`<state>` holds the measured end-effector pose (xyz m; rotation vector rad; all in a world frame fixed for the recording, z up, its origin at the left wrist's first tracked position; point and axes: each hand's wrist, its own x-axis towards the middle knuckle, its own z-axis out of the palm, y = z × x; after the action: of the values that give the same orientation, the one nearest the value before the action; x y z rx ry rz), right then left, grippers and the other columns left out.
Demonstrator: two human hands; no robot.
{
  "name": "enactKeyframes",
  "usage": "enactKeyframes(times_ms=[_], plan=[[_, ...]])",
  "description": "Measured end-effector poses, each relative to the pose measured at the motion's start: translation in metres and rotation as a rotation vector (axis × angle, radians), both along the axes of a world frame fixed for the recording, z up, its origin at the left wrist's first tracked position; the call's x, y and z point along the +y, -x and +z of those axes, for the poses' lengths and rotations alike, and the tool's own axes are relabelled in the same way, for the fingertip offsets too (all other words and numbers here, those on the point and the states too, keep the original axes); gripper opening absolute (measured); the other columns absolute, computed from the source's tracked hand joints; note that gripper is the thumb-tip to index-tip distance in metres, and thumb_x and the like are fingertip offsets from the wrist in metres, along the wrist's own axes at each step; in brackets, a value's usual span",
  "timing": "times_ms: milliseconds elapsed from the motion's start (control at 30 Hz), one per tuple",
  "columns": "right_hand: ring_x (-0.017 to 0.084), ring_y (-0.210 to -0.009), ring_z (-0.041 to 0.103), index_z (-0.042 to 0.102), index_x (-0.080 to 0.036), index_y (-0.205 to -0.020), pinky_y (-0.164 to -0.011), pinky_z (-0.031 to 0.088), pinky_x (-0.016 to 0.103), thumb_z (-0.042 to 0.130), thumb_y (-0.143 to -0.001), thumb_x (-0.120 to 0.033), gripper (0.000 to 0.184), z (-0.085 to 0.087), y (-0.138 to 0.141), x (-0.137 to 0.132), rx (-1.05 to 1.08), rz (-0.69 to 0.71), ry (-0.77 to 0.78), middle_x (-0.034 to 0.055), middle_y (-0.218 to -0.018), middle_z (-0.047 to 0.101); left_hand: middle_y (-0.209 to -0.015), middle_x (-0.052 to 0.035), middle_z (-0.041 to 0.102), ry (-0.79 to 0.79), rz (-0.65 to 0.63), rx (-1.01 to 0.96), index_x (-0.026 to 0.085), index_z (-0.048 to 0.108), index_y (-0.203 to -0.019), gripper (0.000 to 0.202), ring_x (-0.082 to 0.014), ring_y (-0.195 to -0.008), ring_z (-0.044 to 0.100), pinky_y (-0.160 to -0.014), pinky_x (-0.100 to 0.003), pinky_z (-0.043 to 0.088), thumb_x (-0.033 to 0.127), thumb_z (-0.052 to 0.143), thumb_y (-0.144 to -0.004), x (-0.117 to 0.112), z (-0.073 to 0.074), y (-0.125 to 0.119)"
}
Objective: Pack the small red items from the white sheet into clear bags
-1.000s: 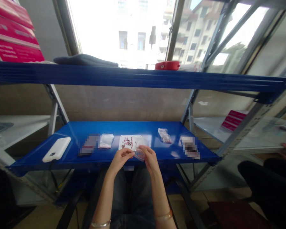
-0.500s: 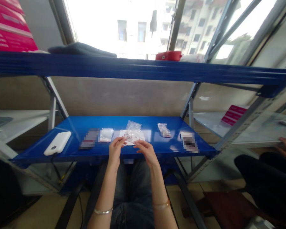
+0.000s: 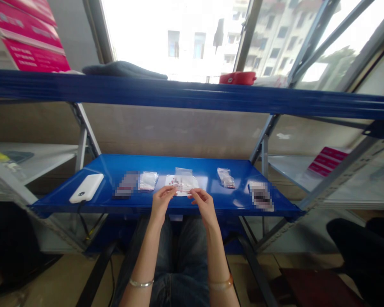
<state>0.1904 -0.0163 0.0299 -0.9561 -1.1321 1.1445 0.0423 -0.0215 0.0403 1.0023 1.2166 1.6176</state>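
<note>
Left hand [image 3: 161,202]: fingers pinched together at the clear plastic bag [image 3: 183,181]; whether they grip it, cannot tell.
Right hand [image 3: 205,208]: likewise pinched, just beside the bag, over the blue shelf [image 3: 240,192].

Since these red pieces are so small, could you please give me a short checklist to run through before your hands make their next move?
Left hand and right hand close to the clear bag: ok.
Bag gripped by either hand: cannot tell.
Bag's seal closed: cannot tell.
Red pieces inside the bag, not loose on the white sheet: cannot tell.
Power bank apart from the hands: ok.
Second bag apart from the hands: ok.
</note>
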Motion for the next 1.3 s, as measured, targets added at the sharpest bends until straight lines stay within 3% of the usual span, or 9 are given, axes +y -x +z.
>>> enactKeyframes(times_ms=[267,567,867,1300], plan=[[0.017,-0.071,0.058,0.063,-0.02,-0.071,-0.06,0.041,0.024,0.066,-0.071,-0.041,0.022,0.002,-0.002,-0.001,0.015,0.007,-0.062,0.0004,-0.068,0.063,-0.065,-0.0022,0.067,-0.001,-0.104,0.071,0.015,0.067,-0.073,0.025,-0.0156,-0.066,0.062,-0.063,-0.025,0.044,0.039,0.067,-0.066,-0.003,0.003,0.0],[0.019,-0.075,0.059,0.065,-0.019,-0.079,-0.061,0.042,0.026,0.069,-0.068,-0.044,0.028,0.004,0.0,-0.003,0.001,-0.002,-0.02,0.0028,-0.075,0.066,-0.074,-0.003,0.069,-0.069,-0.115,0.124,0.017,0.066,-0.076,0.024,-0.0174,-0.072,0.063,-0.072,-0.027,0.046,0.039,0.067,-0.068,-0.007,0.008,-0.001],[0.016,-0.071,0.056,0.066,-0.018,-0.075,-0.064,0.042,0.026,0.068,-0.068,-0.043,0.025,0.001,0.0,-0.001,-0.028,-0.013,-0.086,0.0016,-0.075,0.065,-0.075,-0.0043,0.07,-0.075,-0.168,0.185,0.016,0.068,-0.078,0.024,-0.0186,-0.073,0.064,-0.071,-0.027,0.046,0.037,0.069,-0.067,-0.004,0.002,0.002],[0.015,-0.067,0.054,0.068,-0.018,-0.074,-0.061,0.041,0.025,0.067,-0.069,-0.044,0.027,0.003,0.006,-0.003,-0.085,0.021,-0.083,0.0018,-0.073,0.065,-0.073,-0.0036,0.07,-0.131,-0.093,0.257,0.016,0.069,-0.073,0.019,-0.0177,-0.072,0.062,-0.071,-0.026,0.045,0.035,0.066,-0.07,-0.001,-0.004,0.0]])
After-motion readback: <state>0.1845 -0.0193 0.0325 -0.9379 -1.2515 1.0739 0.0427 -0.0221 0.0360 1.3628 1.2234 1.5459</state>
